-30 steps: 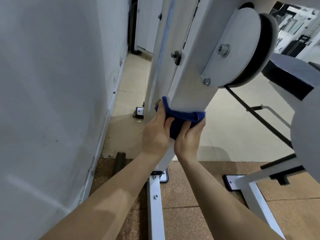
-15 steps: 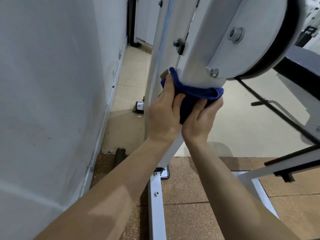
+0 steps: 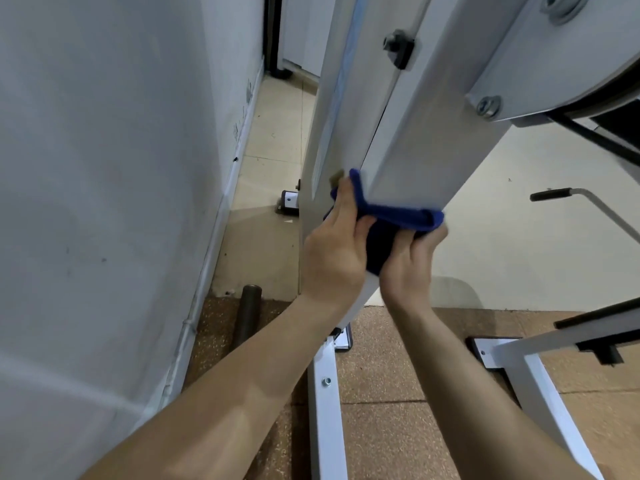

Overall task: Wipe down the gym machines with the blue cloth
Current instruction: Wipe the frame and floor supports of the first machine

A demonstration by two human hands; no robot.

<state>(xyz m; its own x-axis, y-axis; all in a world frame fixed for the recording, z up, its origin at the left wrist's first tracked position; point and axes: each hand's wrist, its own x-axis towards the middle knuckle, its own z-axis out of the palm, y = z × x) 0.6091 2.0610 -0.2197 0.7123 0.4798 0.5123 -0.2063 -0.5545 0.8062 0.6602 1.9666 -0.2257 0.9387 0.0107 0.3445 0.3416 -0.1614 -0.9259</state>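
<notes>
While the blue cloth is wrapped round the gym machine's slanted white post, it is gripped by both the left hand and the right hand.

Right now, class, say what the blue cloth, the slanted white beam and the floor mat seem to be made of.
Blue cloth: soft fabric, perhaps microfibre; it folds round the edge. White beam: probably painted metal; smooth sheen, bolts. Floor mat: seemingly rubber; matte, speckled.

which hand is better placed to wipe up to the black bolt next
Probably the left hand: it holds the blue cloth on the beam's wall-side edge, below the black bolt. The right hand holds the other edge.
</notes>
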